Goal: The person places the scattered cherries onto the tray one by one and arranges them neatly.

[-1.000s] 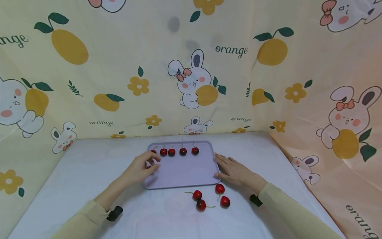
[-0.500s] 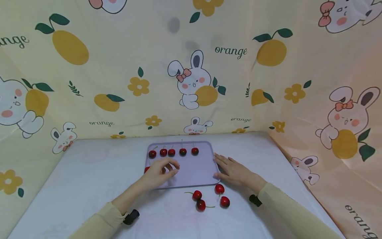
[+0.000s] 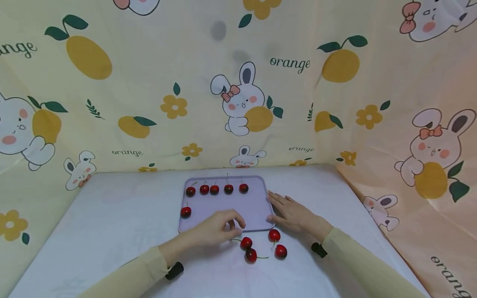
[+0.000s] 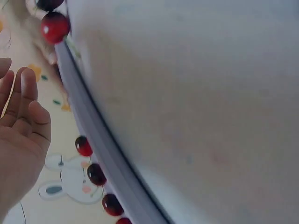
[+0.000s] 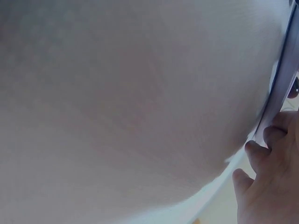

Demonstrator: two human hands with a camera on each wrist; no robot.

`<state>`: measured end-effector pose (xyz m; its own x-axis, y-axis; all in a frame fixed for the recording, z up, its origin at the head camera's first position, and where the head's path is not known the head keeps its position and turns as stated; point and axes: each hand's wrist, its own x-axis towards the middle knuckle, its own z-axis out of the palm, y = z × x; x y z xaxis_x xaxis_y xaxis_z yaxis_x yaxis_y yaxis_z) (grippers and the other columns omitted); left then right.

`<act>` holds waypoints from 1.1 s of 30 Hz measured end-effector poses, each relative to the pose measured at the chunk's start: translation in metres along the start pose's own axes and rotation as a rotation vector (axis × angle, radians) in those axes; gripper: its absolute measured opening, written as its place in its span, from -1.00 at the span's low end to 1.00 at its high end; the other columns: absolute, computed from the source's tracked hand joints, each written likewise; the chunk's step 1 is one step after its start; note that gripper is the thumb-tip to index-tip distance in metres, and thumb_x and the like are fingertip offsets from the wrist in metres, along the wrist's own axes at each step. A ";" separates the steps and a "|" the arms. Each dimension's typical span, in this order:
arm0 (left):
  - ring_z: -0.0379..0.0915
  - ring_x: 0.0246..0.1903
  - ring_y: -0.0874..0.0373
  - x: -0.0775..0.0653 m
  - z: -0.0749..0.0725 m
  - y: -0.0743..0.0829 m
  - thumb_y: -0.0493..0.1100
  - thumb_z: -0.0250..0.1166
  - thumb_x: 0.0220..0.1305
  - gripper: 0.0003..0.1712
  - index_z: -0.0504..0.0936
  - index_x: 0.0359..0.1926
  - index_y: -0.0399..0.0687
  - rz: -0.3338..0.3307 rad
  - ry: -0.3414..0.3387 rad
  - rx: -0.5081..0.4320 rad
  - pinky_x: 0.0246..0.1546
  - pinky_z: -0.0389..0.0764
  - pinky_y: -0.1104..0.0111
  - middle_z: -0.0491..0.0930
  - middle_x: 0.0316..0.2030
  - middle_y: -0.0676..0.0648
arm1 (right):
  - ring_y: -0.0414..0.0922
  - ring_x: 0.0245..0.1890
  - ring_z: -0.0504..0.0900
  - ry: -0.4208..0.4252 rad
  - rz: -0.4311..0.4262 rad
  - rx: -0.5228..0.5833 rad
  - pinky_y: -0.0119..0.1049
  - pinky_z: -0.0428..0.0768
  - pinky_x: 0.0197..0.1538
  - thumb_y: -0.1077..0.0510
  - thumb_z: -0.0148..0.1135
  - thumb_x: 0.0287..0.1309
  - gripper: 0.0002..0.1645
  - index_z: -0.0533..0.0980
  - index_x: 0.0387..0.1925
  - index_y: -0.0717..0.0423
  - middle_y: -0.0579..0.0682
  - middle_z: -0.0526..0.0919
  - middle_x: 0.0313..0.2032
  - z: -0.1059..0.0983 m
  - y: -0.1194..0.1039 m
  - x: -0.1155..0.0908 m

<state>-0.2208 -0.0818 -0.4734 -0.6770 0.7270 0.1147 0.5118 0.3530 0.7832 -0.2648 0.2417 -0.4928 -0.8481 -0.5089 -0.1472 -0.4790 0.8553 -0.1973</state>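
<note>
A pale purple tray [image 3: 223, 211] lies on the white table. Along its back edge several dark red cherries [image 3: 214, 189] stand in a row, stems up, and a single cherry [image 3: 186, 212] sits by the left edge. My left hand [image 3: 218, 227] hovers over the tray's front edge, fingers loosely bent and holding nothing, close to a cherry [image 3: 246, 243] on the table. In the left wrist view that hand [image 4: 23, 126] is likewise bare. My right hand [image 3: 296, 213] rests with straight fingers against the tray's right edge; the right wrist view shows its fingers [image 5: 257, 154] at the rim.
In front of the tray lie more loose cherries: one dark one [image 3: 251, 255], one by the tray's corner [image 3: 274, 235] and one farther right [image 3: 281, 251]. A cloth with rabbits and oranges [image 3: 238, 103] hangs behind the table.
My left hand has moved right and toward the front, away from the cherry at the tray's left edge, which now shows fully. The right hand has stayed in place.
</note>
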 end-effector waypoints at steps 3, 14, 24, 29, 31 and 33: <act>0.49 -0.20 0.35 0.003 0.007 0.000 -0.14 0.36 0.44 -0.78 0.66 0.06 0.05 -0.017 -0.052 0.044 -0.15 0.60 0.46 0.63 -0.06 0.15 | 0.10 0.60 0.08 0.003 -0.005 0.001 0.17 0.05 0.57 -0.51 -0.05 0.42 0.08 0.06 0.64 0.09 0.09 0.03 0.63 0.000 0.000 0.000; 0.43 -0.23 0.40 0.005 0.024 0.005 0.00 0.39 0.40 -0.72 0.70 0.09 0.16 0.013 -0.130 0.245 -0.19 0.52 0.55 0.52 -0.07 0.24 | 0.12 0.59 0.11 0.018 -0.014 0.004 0.18 0.07 0.56 -0.48 -0.06 0.44 0.06 0.07 0.63 0.12 0.12 0.05 0.63 0.000 0.001 -0.001; 0.46 0.00 0.42 0.003 0.026 0.008 -0.05 0.40 0.38 -0.80 0.75 0.00 0.17 0.040 -0.162 0.182 0.12 0.53 0.45 0.53 0.00 0.24 | 0.12 0.60 0.09 0.019 -0.022 0.012 0.18 0.05 0.57 -0.48 -0.06 0.45 0.06 0.07 0.63 0.14 0.12 0.04 0.63 0.001 0.002 -0.001; 0.47 -0.01 0.41 0.003 0.026 0.008 -0.14 0.35 0.45 -0.84 0.80 -0.03 0.09 0.065 -0.171 0.121 0.04 0.55 0.48 0.57 -0.02 0.21 | 0.11 0.60 0.08 0.012 -0.013 -0.002 0.17 0.05 0.57 -0.49 -0.06 0.44 0.07 0.05 0.63 0.12 0.12 0.04 0.63 0.001 0.002 0.000; 0.47 0.00 0.42 0.003 0.026 0.007 -0.18 0.34 0.46 -0.83 0.81 -0.04 0.07 0.061 -0.178 0.094 0.07 0.56 0.47 0.59 -0.03 0.21 | 0.10 0.61 0.07 0.008 -0.009 -0.002 0.17 0.05 0.57 -0.49 -0.06 0.43 0.07 0.05 0.64 0.11 0.11 0.03 0.63 0.001 0.002 0.001; 0.47 0.00 0.43 0.004 0.026 0.006 -0.18 0.35 0.44 -0.82 0.80 -0.01 0.08 0.030 -0.186 0.065 0.09 0.55 0.47 0.59 -0.04 0.23 | 0.10 0.61 0.07 0.007 -0.006 0.001 0.17 0.05 0.57 -0.50 -0.06 0.42 0.08 0.05 0.64 0.11 0.10 0.03 0.63 0.001 0.001 0.001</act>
<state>-0.2065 -0.0614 -0.4844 -0.5546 0.8320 0.0171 0.5672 0.3629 0.7393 -0.2659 0.2424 -0.4942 -0.8468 -0.5134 -0.1390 -0.4840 0.8522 -0.1990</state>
